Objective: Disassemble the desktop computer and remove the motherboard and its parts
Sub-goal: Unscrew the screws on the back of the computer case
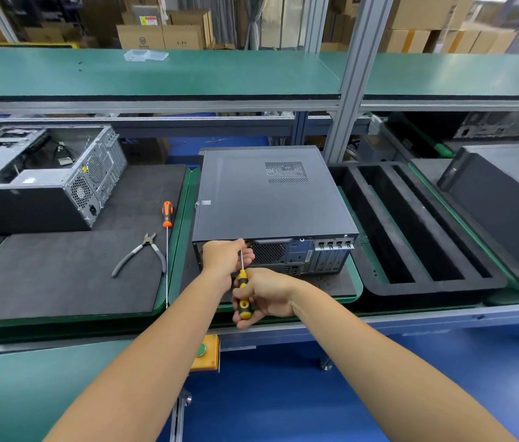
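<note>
Gripping the yellow-and-black screwdriver (243, 293) by its handle, your right hand (266, 296) has its fingers curled round the grip, while your left hand (224, 258) sits just ahead of it, fingers bunched around the thin shaft near the tip. The tip meets the rear panel of the desktop computer (271, 202), which lies on its side directly beyond both hands, lid on, back ports facing you. Whether the tip sits in a screw head is hard to say, since your left fingers cover that spot.

Left of your hands lie one orange-handled screwdriver (167, 218) and one pair of side cutters (142, 253) on a dark foam mat (60, 275). Farther left stands one opened case (41, 173), cut off by the frame edge. Right of your hands sits one black foam tray (417, 224) with three long slots, and beyond it one more dark computer (503, 199), only partly in view. Two screwdrivers in all, three computers.
</note>
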The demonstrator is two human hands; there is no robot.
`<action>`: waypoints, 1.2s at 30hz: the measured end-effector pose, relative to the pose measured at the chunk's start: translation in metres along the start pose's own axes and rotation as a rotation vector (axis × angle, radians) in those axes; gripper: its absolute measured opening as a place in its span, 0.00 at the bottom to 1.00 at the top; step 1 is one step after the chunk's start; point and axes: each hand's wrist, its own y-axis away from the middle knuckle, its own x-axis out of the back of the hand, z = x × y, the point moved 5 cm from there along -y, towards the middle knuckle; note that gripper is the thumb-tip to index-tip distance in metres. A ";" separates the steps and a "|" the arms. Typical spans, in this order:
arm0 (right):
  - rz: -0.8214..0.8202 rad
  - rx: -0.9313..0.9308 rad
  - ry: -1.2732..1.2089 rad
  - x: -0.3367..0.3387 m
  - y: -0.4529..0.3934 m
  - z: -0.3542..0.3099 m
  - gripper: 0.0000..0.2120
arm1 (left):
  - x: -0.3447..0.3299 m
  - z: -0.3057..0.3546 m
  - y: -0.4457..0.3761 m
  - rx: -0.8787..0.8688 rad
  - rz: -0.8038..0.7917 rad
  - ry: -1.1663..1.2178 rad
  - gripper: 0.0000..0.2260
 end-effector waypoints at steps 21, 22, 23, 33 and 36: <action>-0.069 -0.050 -0.041 0.001 0.002 0.002 0.03 | -0.003 0.004 -0.001 0.025 0.013 0.034 0.08; -0.067 -0.050 -0.049 0.002 0.004 0.001 0.02 | -0.004 0.003 -0.001 0.027 0.009 0.039 0.09; -0.054 -0.050 -0.048 0.002 0.004 0.000 0.02 | -0.004 0.002 -0.001 0.030 0.005 0.040 0.09; 0.000 -0.050 -0.041 -0.002 0.000 0.005 0.05 | -0.003 0.003 -0.004 0.038 -0.009 -0.022 0.09; -0.027 -0.048 -0.072 -0.001 0.003 0.004 0.06 | -0.004 0.003 -0.004 0.032 0.007 -0.014 0.08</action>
